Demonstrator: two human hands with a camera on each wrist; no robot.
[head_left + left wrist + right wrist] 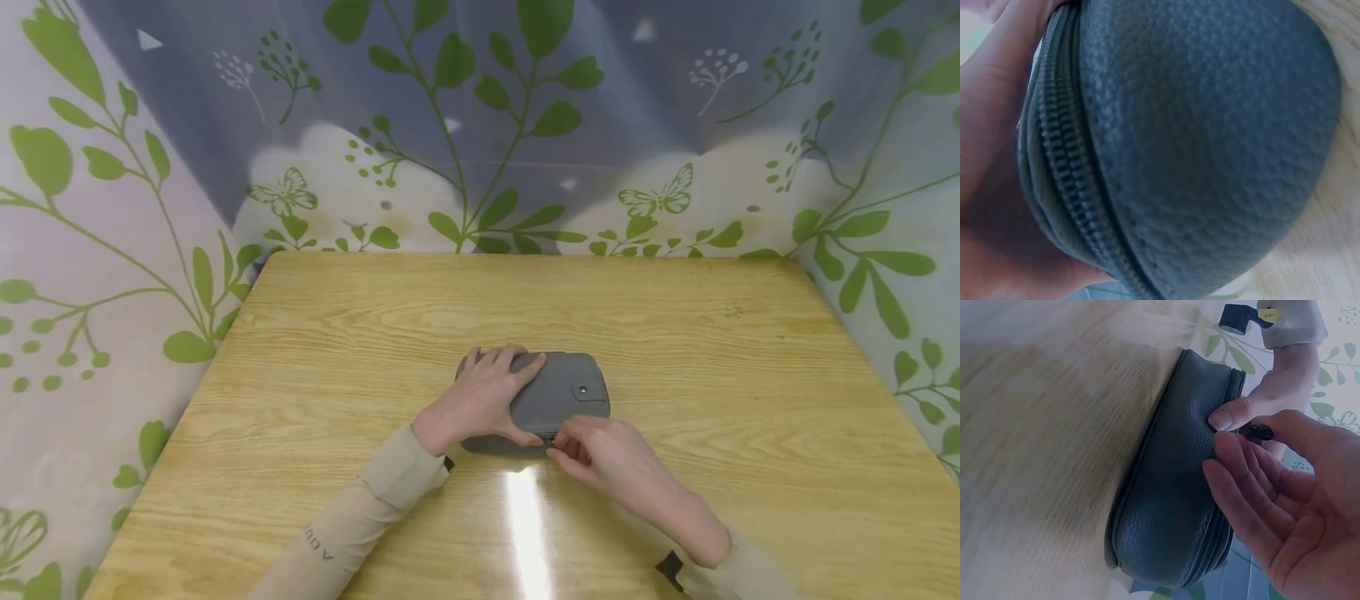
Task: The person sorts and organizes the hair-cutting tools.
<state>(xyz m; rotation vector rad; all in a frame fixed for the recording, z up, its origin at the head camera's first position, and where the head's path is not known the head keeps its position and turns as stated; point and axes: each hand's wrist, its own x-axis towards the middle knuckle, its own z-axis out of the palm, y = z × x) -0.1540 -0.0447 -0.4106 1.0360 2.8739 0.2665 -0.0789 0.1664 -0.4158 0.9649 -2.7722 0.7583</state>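
A grey pebbled-leather zippered case [558, 392] with a snap tab lies on the wooden table. My left hand [487, 396] holds its left part, fingers spread over the top and thumb at the near edge. In the left wrist view the zipper [1063, 140] runs along the case's rim, its teeth meshed where visible. Beside that thumb, my right hand [622, 467] pinches the dark zipper pull [1260, 432] at the near side. The right wrist view shows the other right fingers loosely bent against the case's side.
The wooden table [337, 333] extends around the case on all sides. Leaf-patterned curtains [465, 167] stand behind the table and at both sides. A strip of light [527, 533] reflects off the tabletop near the front.
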